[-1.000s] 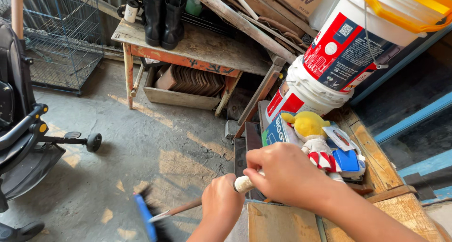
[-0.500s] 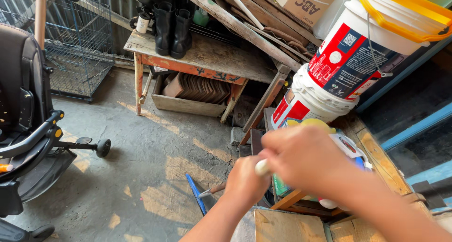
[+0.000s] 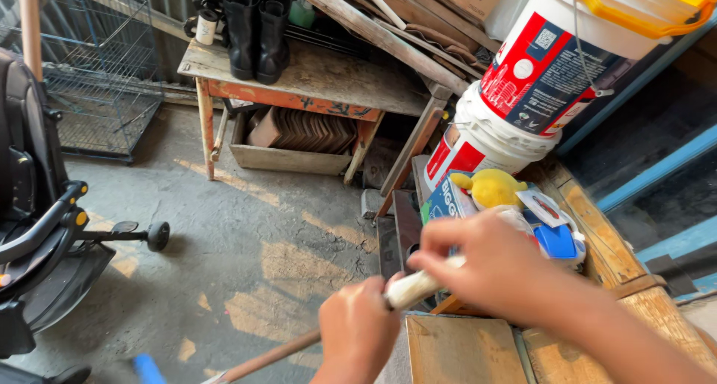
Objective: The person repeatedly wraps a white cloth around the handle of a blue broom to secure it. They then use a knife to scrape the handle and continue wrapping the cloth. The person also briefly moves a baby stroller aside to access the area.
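Left hand (image 3: 358, 330) fisted around a long wooden stick handle (image 3: 269, 358), smooth reddish-brown shaft running down-left toward the concrete floor (image 3: 246, 242), a blue bit (image 3: 148, 369) showing at the frame bottom near its low end. Right hand (image 3: 497, 261) closed in a pinch on the handle's pale, rough whitish top end (image 3: 418, 285), fingers curled over it. Hands sit just beside each other, above a worn plank crate edge (image 3: 463, 350). Behind the right hand: yellow plush toy (image 3: 493, 187), blue plastic piece (image 3: 556, 242), a blue printed box (image 3: 441, 201), all packed in a wooden box. Two round white plastic buckets (image 3: 553, 70) stacked and tilted, red-and-blue labels, yellow handle on the top one. Weathered wooden table (image 3: 321, 78) with chipped orange paint holds black rubber boots (image 3: 254, 29); a shallow wooden tray of brown tiles (image 3: 299, 134) sits under it. Wire cage (image 3: 97, 78) at left, black stroller (image 3: 37, 227) at the left edge
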